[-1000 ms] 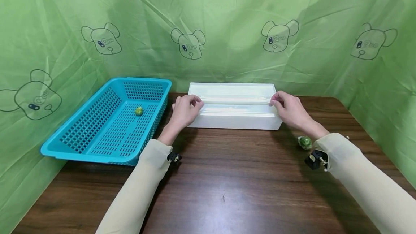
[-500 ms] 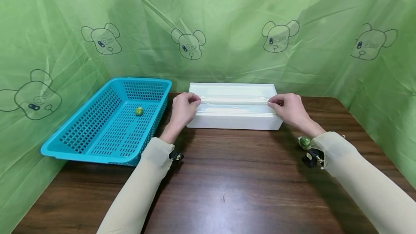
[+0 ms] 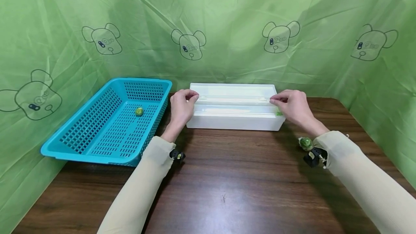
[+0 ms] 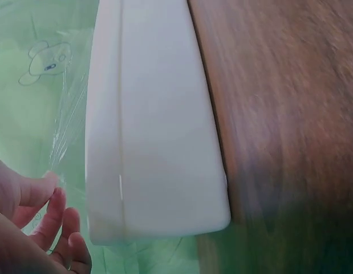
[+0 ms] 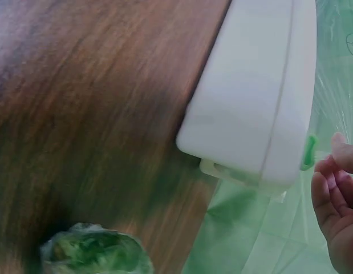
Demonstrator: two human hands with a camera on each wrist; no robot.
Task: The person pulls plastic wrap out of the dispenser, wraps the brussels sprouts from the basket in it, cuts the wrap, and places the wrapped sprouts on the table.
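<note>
A white cling film dispenser box [image 3: 234, 122] with its lid raised at the back stands on the table against the green cloth. Clear cling film [image 4: 68, 125] stretches above it between both hands. My left hand [image 3: 182, 108] pinches one corner of the film between thumb and fingertips, at the box's left end. At the right end, my right hand [image 3: 295, 107] pinches the other corner the same way. A green slider [image 5: 308, 153] shows at the box's right end. By my right wrist lies a Brussels sprout wrapped in film [image 3: 305, 143].
On the left stands a blue perforated basket [image 3: 87, 160], with one small Brussels sprout [image 3: 139, 111] on its floor. Green cloth [image 3: 234, 17] printed with bear heads hangs behind and at both sides of the brown wooden table [image 3: 227, 183].
Both hands have risen slightly while holding the film, the left also shifting a little to the left. Green now shows at the box's right end. Basket and sprouts stay in place.
</note>
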